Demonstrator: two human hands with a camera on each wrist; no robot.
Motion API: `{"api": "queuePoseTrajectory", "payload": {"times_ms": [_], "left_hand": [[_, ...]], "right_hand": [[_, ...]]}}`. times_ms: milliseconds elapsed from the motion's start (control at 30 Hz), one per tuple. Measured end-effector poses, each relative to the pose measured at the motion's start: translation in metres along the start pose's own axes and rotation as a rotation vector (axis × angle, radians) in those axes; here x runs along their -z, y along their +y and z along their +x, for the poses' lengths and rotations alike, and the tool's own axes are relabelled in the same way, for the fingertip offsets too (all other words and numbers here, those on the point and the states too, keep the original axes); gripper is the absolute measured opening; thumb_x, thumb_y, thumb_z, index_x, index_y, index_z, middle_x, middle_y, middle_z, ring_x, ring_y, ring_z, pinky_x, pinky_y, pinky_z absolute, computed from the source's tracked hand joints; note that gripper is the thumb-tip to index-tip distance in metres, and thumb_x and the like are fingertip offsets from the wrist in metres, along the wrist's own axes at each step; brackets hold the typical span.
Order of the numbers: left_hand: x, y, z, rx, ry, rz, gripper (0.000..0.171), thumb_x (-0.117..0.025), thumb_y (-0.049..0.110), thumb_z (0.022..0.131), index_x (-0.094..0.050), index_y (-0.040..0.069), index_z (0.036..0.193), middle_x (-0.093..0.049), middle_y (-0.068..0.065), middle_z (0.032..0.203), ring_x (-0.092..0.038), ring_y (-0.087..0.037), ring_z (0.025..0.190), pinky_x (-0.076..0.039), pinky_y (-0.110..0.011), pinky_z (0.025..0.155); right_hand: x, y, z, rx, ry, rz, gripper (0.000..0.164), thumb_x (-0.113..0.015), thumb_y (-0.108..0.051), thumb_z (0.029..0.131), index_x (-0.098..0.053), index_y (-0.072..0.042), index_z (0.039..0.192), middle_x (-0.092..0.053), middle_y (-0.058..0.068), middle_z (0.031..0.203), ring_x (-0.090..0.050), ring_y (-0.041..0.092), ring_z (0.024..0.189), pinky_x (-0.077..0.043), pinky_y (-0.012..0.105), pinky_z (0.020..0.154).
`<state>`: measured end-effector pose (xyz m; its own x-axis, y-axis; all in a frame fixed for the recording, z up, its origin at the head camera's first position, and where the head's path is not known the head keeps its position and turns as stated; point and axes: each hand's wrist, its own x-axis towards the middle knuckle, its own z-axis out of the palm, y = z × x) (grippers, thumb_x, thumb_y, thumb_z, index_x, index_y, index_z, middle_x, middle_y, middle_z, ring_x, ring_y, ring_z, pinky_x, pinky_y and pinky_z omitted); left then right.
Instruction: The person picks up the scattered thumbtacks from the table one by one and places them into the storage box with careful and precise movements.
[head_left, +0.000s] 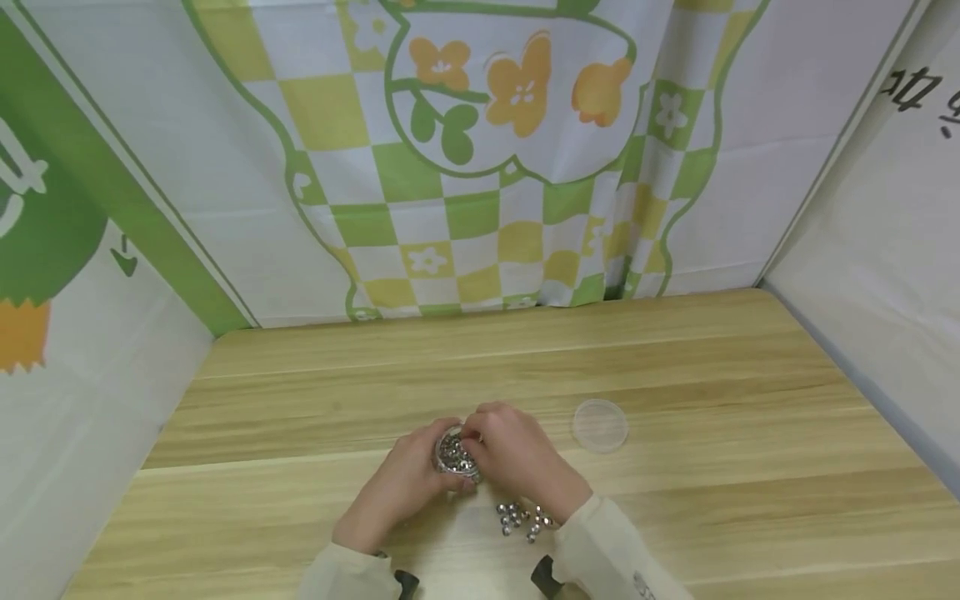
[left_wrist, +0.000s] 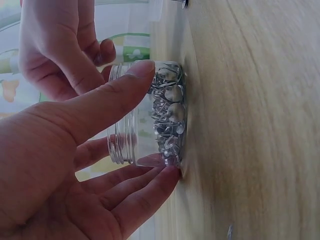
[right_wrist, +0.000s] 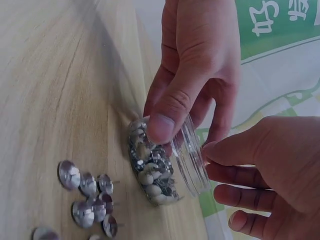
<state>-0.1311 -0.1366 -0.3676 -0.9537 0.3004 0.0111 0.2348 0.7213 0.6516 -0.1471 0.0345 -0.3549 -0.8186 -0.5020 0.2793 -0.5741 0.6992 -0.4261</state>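
Note:
A small clear jar (left_wrist: pixel 145 120) with a threaded mouth stands on the table, its lower part filled with silver thumbtacks (right_wrist: pixel 152 170). My left hand (head_left: pixel 412 471) grips the jar, the thumb on one side and the fingers round the other. At the jar's mouth is my right hand (head_left: pixel 517 454), its fingertips at or just inside the rim. Whether the right fingers pinch a tack is hidden in all views. Several loose thumbtacks (head_left: pixel 512 517) lie on the table below the right wrist, with domed heads (right_wrist: pixel 69 175) in the right wrist view.
A round translucent lid (head_left: pixel 600 426) lies flat on the wooden table (head_left: pixel 712 467), right of the right hand. Behind the table hangs a green and yellow checked curtain (head_left: pixel 472 217). White printed panels (head_left: pixel 862 208) stand at both sides.

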Motion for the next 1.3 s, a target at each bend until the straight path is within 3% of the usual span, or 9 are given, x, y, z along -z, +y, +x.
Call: {"api": "queuePoseTrajectory", "payload": {"times_ms": [167,433,700,967,1300], "left_hand": [[-0.001,0.001,0.001,-0.003,-0.002,0.004,0.081,-0.088,0.026,0.062,-0.054,0.002,0.131,-0.064,-0.023,0.123,-0.059,-0.039,0.11,-0.049,-0.061,0.097],[-0.001,0.004,0.0,0.018,0.005,0.001,0.08,-0.089,0.021,0.06,-0.055,0.003,0.13,-0.065,-0.023,0.122,-0.059,-0.04,0.109,-0.048,-0.062,0.097],[-0.002,0.005,0.002,0.025,0.006,0.003,0.08,-0.089,0.021,0.06,-0.055,0.003,0.13,-0.064,-0.025,0.123,-0.059,-0.042,0.11,-0.047,-0.063,0.098],[-0.002,0.003,0.0,0.035,0.008,0.0,0.081,-0.089,0.021,0.06,-0.054,0.003,0.131,-0.063,-0.025,0.124,-0.058,-0.042,0.111,-0.047,-0.063,0.098],[-0.003,0.003,0.001,0.016,0.007,-0.001,0.081,-0.089,0.021,0.061,-0.054,0.002,0.131,-0.064,-0.025,0.124,-0.059,-0.041,0.11,-0.048,-0.063,0.098]], "right_hand": [[0.006,0.005,-0.015,-0.048,0.021,-0.01,0.008,-0.071,-0.015,0.084,-0.076,-0.011,0.089,-0.069,-0.003,0.082,-0.063,0.012,0.075,-0.061,0.032,0.068],[0.02,0.014,-0.055,-0.076,0.095,-0.037,0.004,-0.074,-0.012,0.08,-0.075,-0.013,0.083,-0.068,-0.004,0.077,-0.061,0.01,0.071,-0.059,0.031,0.061],[0.027,0.021,-0.085,-0.127,0.02,-0.007,0.005,-0.075,-0.008,0.076,-0.075,-0.012,0.08,-0.069,-0.004,0.075,-0.061,0.009,0.069,-0.06,0.031,0.061],[0.022,0.023,-0.094,-0.14,-0.057,0.002,0.005,-0.078,-0.011,0.075,-0.075,-0.011,0.079,-0.07,-0.003,0.077,-0.064,0.014,0.075,-0.062,0.039,0.07],[0.018,0.028,-0.093,-0.149,-0.073,0.007,0.005,-0.077,-0.009,0.076,-0.074,-0.012,0.079,-0.07,-0.004,0.077,-0.063,0.011,0.073,-0.062,0.035,0.068]]}}
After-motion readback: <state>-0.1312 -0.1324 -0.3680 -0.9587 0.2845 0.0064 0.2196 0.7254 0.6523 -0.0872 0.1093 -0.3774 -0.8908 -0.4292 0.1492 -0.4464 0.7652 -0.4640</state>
